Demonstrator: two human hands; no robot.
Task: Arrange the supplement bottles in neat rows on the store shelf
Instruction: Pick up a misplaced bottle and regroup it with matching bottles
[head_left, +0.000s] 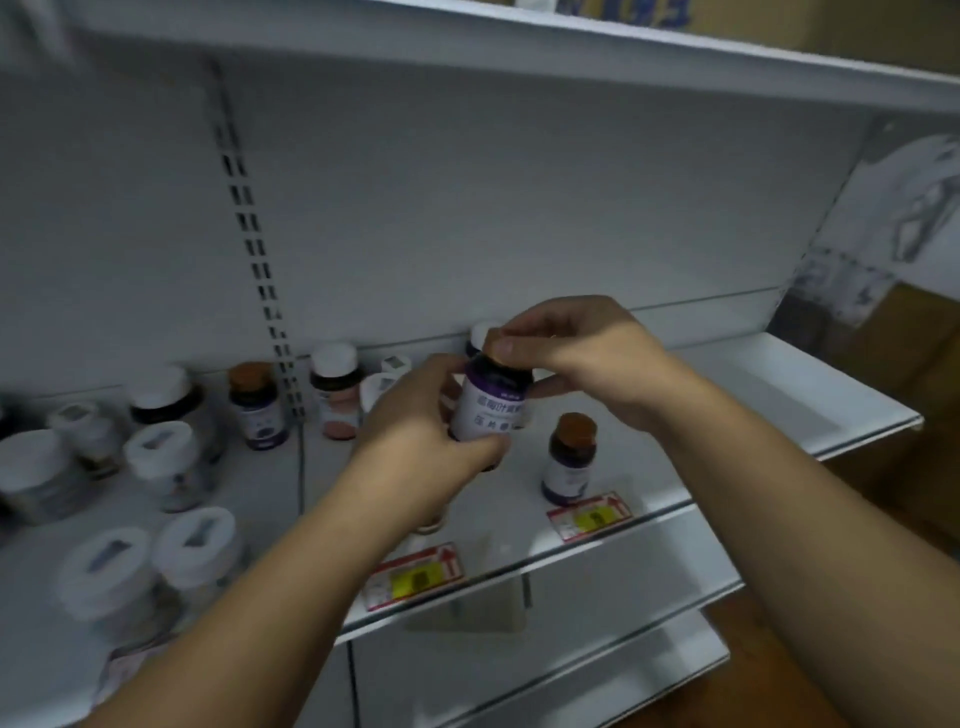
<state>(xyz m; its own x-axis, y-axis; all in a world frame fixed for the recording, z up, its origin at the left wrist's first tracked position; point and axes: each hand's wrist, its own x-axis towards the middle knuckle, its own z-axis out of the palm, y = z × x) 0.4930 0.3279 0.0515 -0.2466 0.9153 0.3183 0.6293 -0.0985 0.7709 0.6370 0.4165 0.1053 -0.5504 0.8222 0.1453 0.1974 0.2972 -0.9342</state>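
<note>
**One bottle in hand, its place in the row not yet chosen**

The person holds a dark purple plastic supplement bottle with a white label and a brown cap (491, 400) up off the white metal store shelf (753, 384), in front of the back panel. The left hand (415, 441) wraps its fingers round the lower body of the bottle, thumb under the base; the right hand (566, 348) pinches the brown cap from above with thumb and fingertips. So both hands grip the same bottle, and it touches nothing else.

A matching brown-capped purple bottle (570, 460) stands upright just to the right and nearer the front edge, behind a red and yellow price tag (589, 517). A third of the kind (257, 405) stands well to the left among white-capped jars (166, 462), which sit loosely rather than in lines.

The step looks like placing: the bottle seems to be turned so that its label faces front. The next move calls for lowering it upright beside its match, label outward, without knocking the neighbour
</note>
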